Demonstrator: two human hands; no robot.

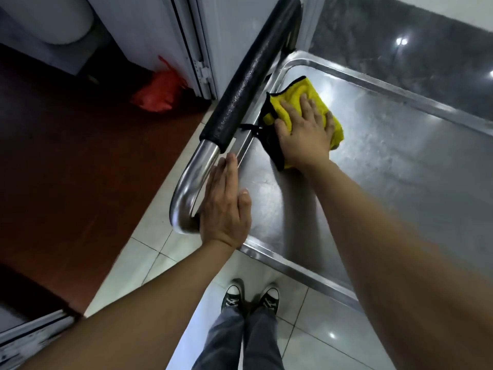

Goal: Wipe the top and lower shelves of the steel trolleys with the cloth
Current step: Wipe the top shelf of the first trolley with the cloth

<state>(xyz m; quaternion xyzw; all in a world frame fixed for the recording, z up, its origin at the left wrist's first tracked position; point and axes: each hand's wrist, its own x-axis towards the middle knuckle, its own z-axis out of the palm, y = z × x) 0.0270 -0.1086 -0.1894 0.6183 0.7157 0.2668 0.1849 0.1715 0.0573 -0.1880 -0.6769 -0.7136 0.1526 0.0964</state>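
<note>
While the left hand (225,206) rests flat, right hand (306,129) presses cloth (301,88).

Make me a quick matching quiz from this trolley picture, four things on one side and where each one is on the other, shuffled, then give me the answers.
Things:
1. yellow cloth
2. left hand
3. red bag
4. right hand

Places:
A. on the dark floor by the white door frame
B. pressed flat on top of the cloth
C. spread on the trolley's top shelf, near the handle
D. open against the bare steel bend of the handle

Pairs: 1-C, 2-D, 3-A, 4-B
</note>
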